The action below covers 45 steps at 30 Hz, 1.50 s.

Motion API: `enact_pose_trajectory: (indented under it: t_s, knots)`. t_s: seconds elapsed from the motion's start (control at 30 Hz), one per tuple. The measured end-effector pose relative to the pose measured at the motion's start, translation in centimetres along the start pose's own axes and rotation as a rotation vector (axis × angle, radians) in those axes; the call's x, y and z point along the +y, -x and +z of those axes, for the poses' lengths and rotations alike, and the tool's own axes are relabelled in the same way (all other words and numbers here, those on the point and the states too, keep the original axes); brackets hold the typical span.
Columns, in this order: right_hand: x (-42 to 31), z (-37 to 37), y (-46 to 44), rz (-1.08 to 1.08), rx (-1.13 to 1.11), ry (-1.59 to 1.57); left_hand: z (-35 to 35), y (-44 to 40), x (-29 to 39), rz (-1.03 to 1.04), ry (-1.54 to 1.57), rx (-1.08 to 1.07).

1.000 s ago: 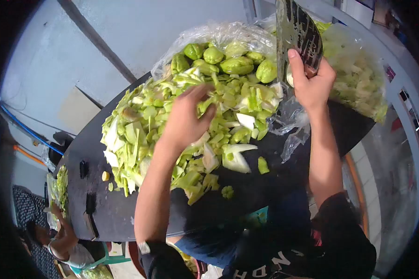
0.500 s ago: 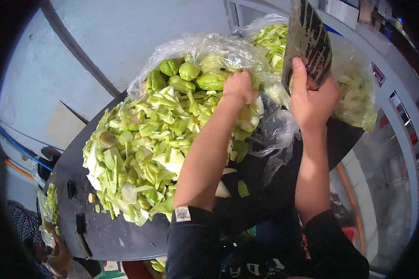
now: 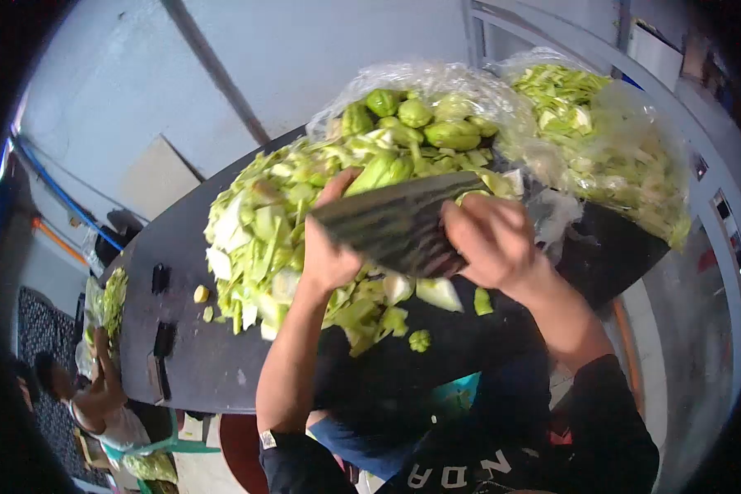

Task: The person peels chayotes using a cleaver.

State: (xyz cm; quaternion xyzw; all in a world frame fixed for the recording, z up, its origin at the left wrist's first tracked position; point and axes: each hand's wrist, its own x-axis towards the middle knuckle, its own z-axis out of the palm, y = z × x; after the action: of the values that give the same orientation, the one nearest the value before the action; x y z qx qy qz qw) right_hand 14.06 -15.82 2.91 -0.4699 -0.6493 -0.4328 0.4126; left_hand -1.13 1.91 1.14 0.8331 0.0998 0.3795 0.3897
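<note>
My right hand (image 3: pixel 498 243) is wrapped around the near end of a broad, dark-bladed cleaver (image 3: pixel 391 226). Its blade lies almost level, stretching left across the front of a green chayote (image 3: pixel 380 171). My left hand (image 3: pixel 331 247) grips that chayote from the left; the blade hides part of the fingers and the fruit's lower side. Whether the edge touches the chayote I cannot tell. Behind and left of my hands spreads a heap of pale green cut chayote pieces (image 3: pixel 259 239). Several whole chayotes (image 3: pixel 453 135) rest at the back of the heap.
Clear plastic bags (image 3: pixel 634 156) of cut pieces stand at the back right. The dark table (image 3: pixel 198 362) bears small black objects (image 3: pixel 163 339) at its left. A metal railing (image 3: pixel 716 247) curves along the right. Another person (image 3: pixel 107 403) sits at the lower left.
My left hand has drawn back from the whole chayotes with one in its grip. My right hand has brought the cleaver down from upright to nearly level. The view has shifted.
</note>
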Motion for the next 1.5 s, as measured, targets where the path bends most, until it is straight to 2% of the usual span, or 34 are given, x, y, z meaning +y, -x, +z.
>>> enact_pose_trajectory:
  t_s: [0.1, 0.23, 0.3, 0.33, 0.37, 0.5, 0.67, 0.7, 0.77, 0.8, 0.9, 0.97, 1.03, 1.07, 1.1, 1.17, 1.23, 1.27, 1.3, 1.37, 1.4, 1.43, 1.5]
  knots:
    - [-3.2, 0.8, -1.8, -0.149, -0.073, -0.022, -2.1, 2.6, -1.6, -0.079, 0.051, 0.160]
    - [-4.7, 2.3, -3.0, -0.243, -0.040, -0.021, -3.3, 4.4, 0.5, -0.024, 0.069, 0.215]
    - [-2.8, 3.9, -2.0, -0.065, -0.181, -0.031, -3.7, 5.3, -0.3, 0.130, 0.072, 0.151]
    - [-0.6, 5.6, -0.5, 0.021, -0.226, 0.010, -3.8, 5.7, 0.1, -0.004, 0.080, 0.197]
    - [1.2, 6.8, 0.7, 0.106, -0.263, 0.055, -4.1, 5.8, -0.1, 0.029, 0.110, 0.188]
    - [1.3, 6.0, 0.6, 0.083, -0.203, 0.076, -4.5, 5.9, -0.8, 0.022, 0.142, 0.207]
    - [-3.9, 4.1, -2.0, -0.164, -0.097, -0.112, -4.3, 6.7, -2.6, 0.009, 0.139, 0.196]
    - [-4.0, 4.6, -1.7, -0.140, -0.071, -0.134, -4.1, 6.9, -1.9, -0.032, 0.115, 0.209]
    - [-1.0, 6.1, 0.1, 0.066, -0.333, -0.055, -3.6, 7.0, -0.8, -0.085, 0.105, 0.268]
    - [0.9, 7.0, 1.1, 0.144, -0.371, 0.009, -3.9, 6.9, -0.8, -0.051, 0.061, 0.247]
    - [2.2, 6.1, 1.8, 0.150, -0.347, 0.052, -4.1, 6.9, -1.1, -0.018, 0.113, 0.237]
    - [0.1, 5.0, 0.6, 0.119, -0.279, 0.040, -4.0, 7.1, -1.7, -0.044, 0.097, 0.235]
    - [-1.9, 4.2, -0.7, 0.000, -0.211, -0.073, -4.1, 7.2, -2.7, -0.016, -0.070, 0.241]
    - [-2.9, 4.1, -0.9, -0.035, -0.182, -0.101, -3.6, 7.1, -1.6, -0.051, 0.149, 0.265]
    - [-3.4, 3.9, -1.2, -0.087, -0.192, -0.126, -3.4, 7.6, -2.7, 0.006, 0.299, 0.227]
    - [-2.9, 5.2, -0.5, -0.075, -0.150, -0.110, -3.8, 7.5, -2.1, 0.065, -0.066, 0.193]
    - [1.2, 7.9, 2.1, 0.200, -0.403, -0.052, -3.4, 7.4, -0.6, 0.007, -0.016, 0.172]
    - [2.3, 7.8, 2.4, 0.289, -0.443, -0.050, -3.2, 7.5, -0.4, -0.008, 0.024, 0.173]
    - [2.8, 7.6, 2.5, 0.275, -0.425, -0.035, -3.4, 7.3, 0.0, 0.022, -0.057, 0.175]
    - [1.5, 6.1, 2.0, 0.194, -0.339, -0.025, -3.1, 7.2, -0.7, -0.027, 0.144, 0.199]
    - [0.4, 5.7, 1.5, 0.153, -0.245, -0.063, -2.9, 7.4, -0.6, -0.034, 0.150, 0.207]
    - [-0.5, 4.9, 1.0, 0.106, -0.277, -0.063, -3.0, 7.4, -0.4, -0.066, 0.094, 0.215]
    - [-2.6, 4.3, 0.0, -0.013, -0.176, -0.109, -3.5, 7.3, -0.5, -0.065, -0.012, 0.175]
